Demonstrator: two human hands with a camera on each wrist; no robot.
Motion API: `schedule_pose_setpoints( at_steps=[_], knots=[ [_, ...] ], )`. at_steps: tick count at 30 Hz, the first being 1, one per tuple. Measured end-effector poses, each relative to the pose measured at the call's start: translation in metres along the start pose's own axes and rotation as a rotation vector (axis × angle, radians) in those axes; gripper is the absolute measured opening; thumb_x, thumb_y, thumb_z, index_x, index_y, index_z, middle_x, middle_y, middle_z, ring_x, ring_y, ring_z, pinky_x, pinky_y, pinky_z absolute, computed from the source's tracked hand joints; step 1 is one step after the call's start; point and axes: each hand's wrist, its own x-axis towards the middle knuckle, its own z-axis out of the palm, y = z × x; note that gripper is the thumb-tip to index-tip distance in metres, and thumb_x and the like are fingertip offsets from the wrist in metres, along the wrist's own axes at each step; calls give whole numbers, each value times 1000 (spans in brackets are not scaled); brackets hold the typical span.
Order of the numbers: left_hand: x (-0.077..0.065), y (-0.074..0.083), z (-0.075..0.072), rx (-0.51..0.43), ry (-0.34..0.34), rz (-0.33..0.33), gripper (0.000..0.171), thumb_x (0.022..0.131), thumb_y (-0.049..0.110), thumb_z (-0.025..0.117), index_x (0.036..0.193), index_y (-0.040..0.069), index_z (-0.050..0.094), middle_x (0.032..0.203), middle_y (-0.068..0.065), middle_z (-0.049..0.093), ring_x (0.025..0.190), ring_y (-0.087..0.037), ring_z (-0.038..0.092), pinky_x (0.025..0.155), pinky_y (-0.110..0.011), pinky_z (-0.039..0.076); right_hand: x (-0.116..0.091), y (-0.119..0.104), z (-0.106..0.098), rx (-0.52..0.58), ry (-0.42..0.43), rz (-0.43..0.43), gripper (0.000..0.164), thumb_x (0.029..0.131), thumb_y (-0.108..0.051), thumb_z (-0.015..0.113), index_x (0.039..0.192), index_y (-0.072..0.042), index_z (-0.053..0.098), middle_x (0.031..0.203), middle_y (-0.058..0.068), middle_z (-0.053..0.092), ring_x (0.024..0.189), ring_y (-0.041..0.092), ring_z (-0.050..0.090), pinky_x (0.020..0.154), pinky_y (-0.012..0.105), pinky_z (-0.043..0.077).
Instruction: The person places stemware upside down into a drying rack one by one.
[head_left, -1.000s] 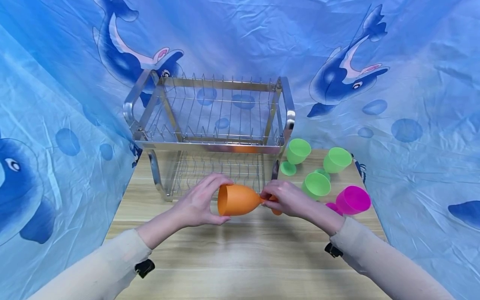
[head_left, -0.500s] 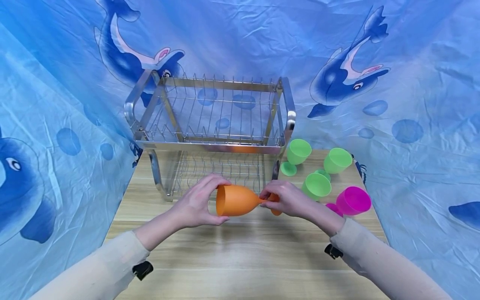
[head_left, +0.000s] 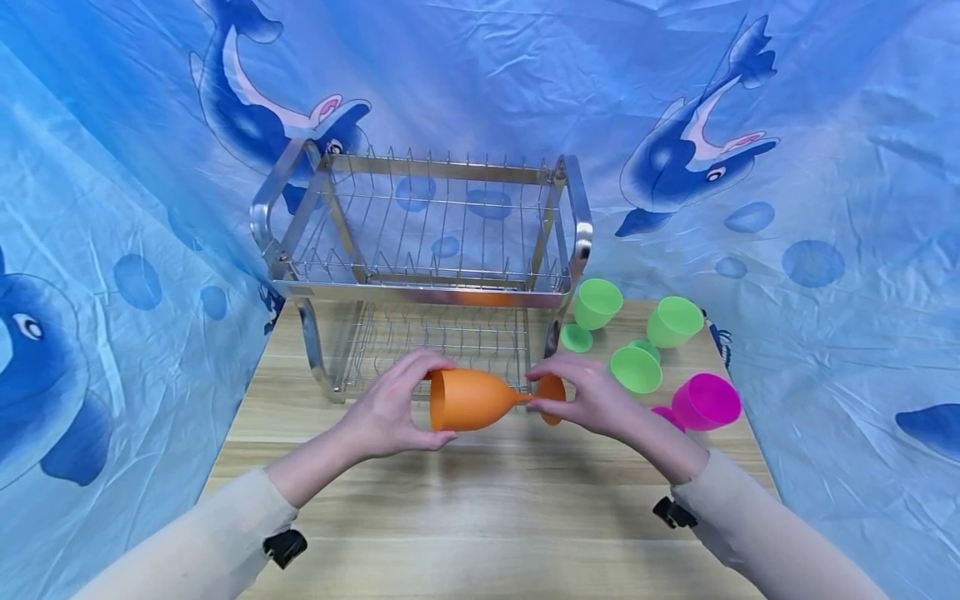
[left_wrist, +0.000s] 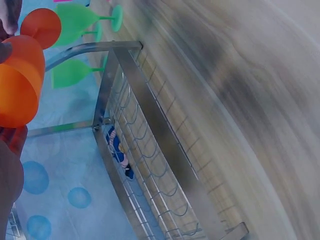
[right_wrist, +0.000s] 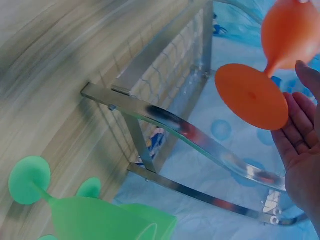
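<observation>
An orange plastic goblet (head_left: 471, 401) lies sideways in the air before the rack, its mouth to the left and its foot to the right. My left hand (head_left: 390, 408) grips the bowl near the rim, thumb below and fingers above. Around the stem and foot, my right hand (head_left: 591, 397) is spread. In the right wrist view the thumb stands apart from the stem, and the fingers of that hand (right_wrist: 302, 137) lie extended beside the round foot (right_wrist: 252, 97). The left wrist view shows the goblet bowl (left_wrist: 20, 75), with the left hand partly cut off.
Behind the hands stands a two-tier metal dish rack (head_left: 420, 295). Right of it are green goblets (head_left: 598, 302), (head_left: 675, 322), (head_left: 636, 370) and a magenta goblet (head_left: 707, 402). All stand on a wooden table (head_left: 495, 517) before a blue dolphin-print curtain (head_left: 480, 75).
My right hand has loosened from the stem and shifted slightly right, its fingers spreading so the foot shows. The goblet, still gripped by my left hand, has moved slightly left.
</observation>
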Motion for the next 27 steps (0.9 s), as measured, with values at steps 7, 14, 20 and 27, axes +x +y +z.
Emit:
schedule_pose_setpoints(
  at_steps=[7, 14, 20, 27],
  knots=[
    [-11, 1, 4, -79, 76, -87, 88, 67, 30, 103, 140, 11, 57, 139, -5, 59, 120, -21, 63, 100, -42, 62, -17, -20, -13, 64, 119, -5, 47, 79, -19, 97, 122, -15, 79, 117, -6, 79, 113, 18, 73, 98, 47, 63],
    [-21, 1, 11, -163, 172, -159, 86, 66, 26, 103, 138, 11, 59, 138, -4, 60, 121, -24, 65, 100, -46, 63, -35, -35, -7, 398, 18, 53, 44, 88, -10, 89, 129, -11, 75, 120, 1, 79, 116, 18, 72, 103, 35, 60],
    [-24, 6, 13, -194, 219, -165, 85, 67, 24, 103, 139, 13, 60, 137, -2, 61, 120, -22, 65, 99, -45, 64, -50, -33, 16, 721, -97, 123, 40, 97, -2, 76, 136, 1, 67, 130, 14, 74, 120, 23, 72, 107, 34, 58],
    [-24, 13, 15, -239, 265, -151, 85, 67, 21, 103, 140, 13, 60, 138, 0, 61, 123, -20, 61, 100, -43, 63, -57, -22, 42, 1025, -103, 267, 50, 103, -1, 67, 149, 11, 50, 146, 30, 59, 133, 22, 65, 110, 34, 56]
  ],
)
